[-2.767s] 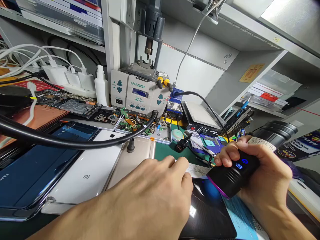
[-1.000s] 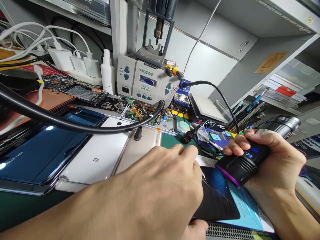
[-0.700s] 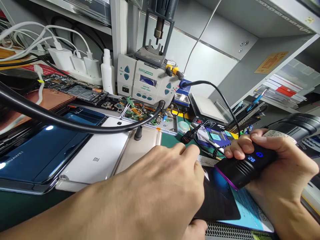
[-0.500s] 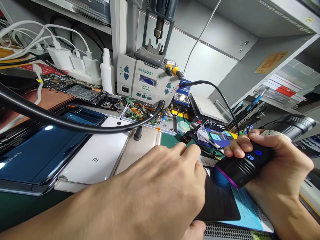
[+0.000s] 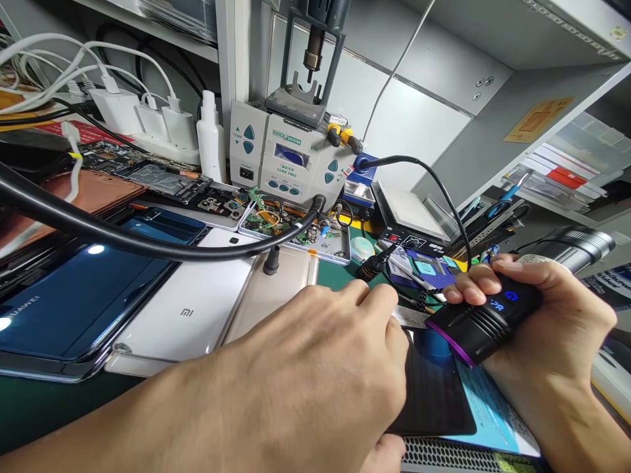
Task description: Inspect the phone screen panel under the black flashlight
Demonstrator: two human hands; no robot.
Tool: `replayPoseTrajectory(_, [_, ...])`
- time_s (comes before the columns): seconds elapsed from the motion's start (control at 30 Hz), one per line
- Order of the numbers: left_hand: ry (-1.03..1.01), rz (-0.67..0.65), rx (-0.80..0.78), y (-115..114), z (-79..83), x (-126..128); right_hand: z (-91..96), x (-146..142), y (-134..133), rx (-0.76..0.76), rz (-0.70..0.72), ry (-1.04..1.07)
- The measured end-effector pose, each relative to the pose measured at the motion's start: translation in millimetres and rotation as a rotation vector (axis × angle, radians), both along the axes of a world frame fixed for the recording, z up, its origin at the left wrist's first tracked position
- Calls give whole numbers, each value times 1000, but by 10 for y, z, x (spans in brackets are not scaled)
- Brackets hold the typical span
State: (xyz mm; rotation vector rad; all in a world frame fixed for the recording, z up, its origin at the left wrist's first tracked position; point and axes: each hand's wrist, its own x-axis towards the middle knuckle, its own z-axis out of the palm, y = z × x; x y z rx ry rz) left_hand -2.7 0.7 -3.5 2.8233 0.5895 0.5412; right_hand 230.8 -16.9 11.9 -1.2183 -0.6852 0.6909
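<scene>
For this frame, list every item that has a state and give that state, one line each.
right hand: closed around the black lamp
black lamp: on, blue digits lit, head aimed down at the dark phone
dark phone: flat, pressed under the left hand
left hand: palm down on the phone's left edge
hot air station: display dark, handle parked in its holder
blue phone: back up
white phone: back up

phones (image 5: 185, 309) crowd the mat's left, a black hose (image 5: 148, 246) arches over them; bare green mat (image 5: 340, 276) lies beyond the fingers.
</scene>
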Motion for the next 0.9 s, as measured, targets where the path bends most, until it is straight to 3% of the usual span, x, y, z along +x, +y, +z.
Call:
replayPoseTrajectory(0.5, [-23,23,14,-53,-80,17,128,46,18,29,-46,-71])
replayPoseTrajectory(0.77, [-182,9,246,16,-182,119,139,38,-37,89,1,-87])
replayPoseTrajectory(0.9, [-205,48,237,39,-218,179,146,21,-49,96,-3,-60])
